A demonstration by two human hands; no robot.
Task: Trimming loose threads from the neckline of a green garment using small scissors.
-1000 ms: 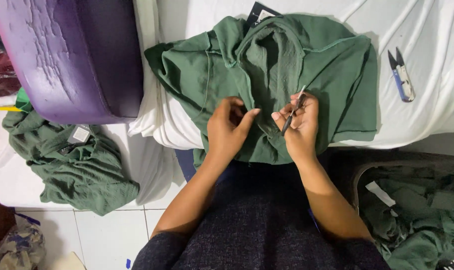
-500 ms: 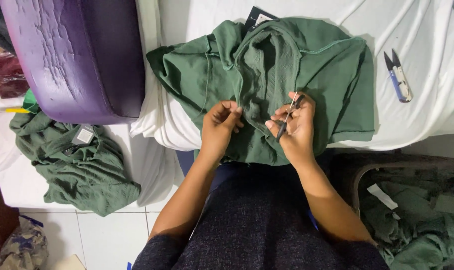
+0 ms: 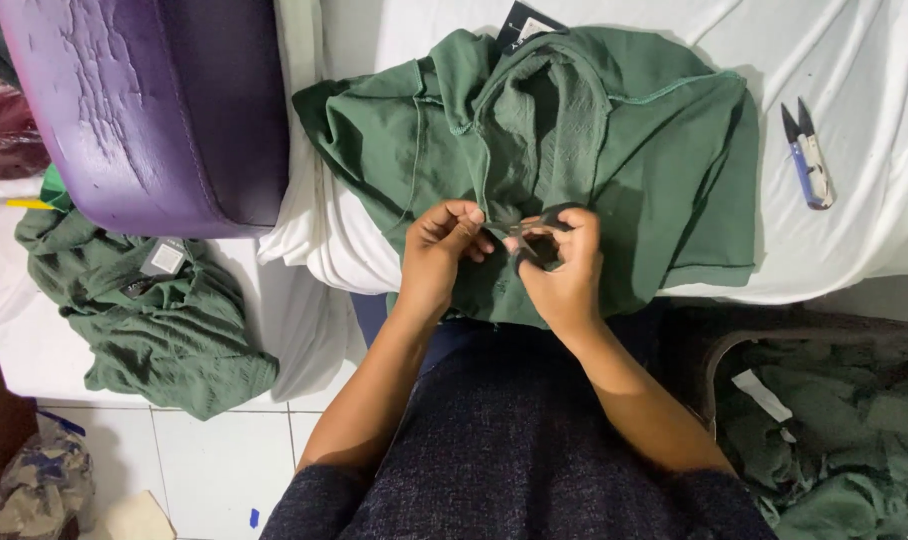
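Note:
A green garment (image 3: 614,130) lies spread on a white-covered surface (image 3: 874,60) in front of me. My left hand (image 3: 436,255) pinches the fabric near its lower middle. My right hand (image 3: 564,270) holds small dark-handled scissors (image 3: 544,230) with fingers through the loops, right against the same spot of fabric. The two hands nearly touch. The scissor blades are hidden between my fingers and the cloth.
A blue-handled thread snipper (image 3: 806,155) lies on the white cover at the right. A purple cushion (image 3: 144,100) sits at the upper left. Another green garment (image 3: 144,320) lies crumpled at the left, and more green cloth fills a basket (image 3: 834,440) at the lower right.
My right hand has turned the scissors from upright to flat and low against the fabric. Both hands have drawn closer together.

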